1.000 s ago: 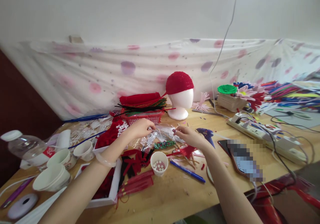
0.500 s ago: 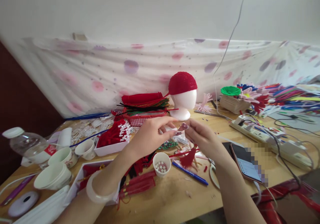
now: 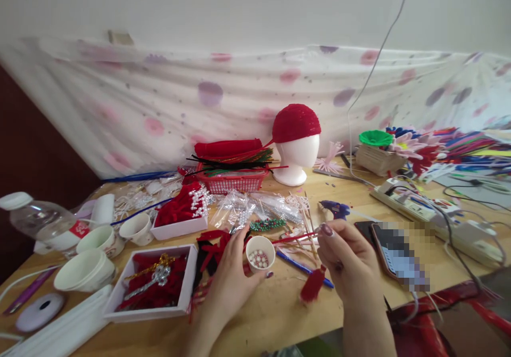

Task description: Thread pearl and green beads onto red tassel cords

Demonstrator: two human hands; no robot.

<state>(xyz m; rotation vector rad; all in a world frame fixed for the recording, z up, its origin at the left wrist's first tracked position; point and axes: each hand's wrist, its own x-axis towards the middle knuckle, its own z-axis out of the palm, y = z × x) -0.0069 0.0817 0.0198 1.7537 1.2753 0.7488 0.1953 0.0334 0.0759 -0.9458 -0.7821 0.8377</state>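
A small white paper cup with pearl-like beads inside stands on the table. My left hand curves round its left and near side, thumb in front and fingers behind. My right hand is closed in a pinch to the right of the cup, above the table. A red tassel hangs below that pinch; its thread is too fine to make out clearly. Behind the hands lie a red stick-like strip, a blue pen and a string of green and red beads.
A white foam head wears a red cap. Nearby are a red basket, a white box of red pieces, a blue glue gun, a phone and a power strip. Paper cups and a bottle stand left.
My hands were together in front of the foam head. Now they are apart: the left has come down to the bead cup, the right has moved right and lower with the tassel.
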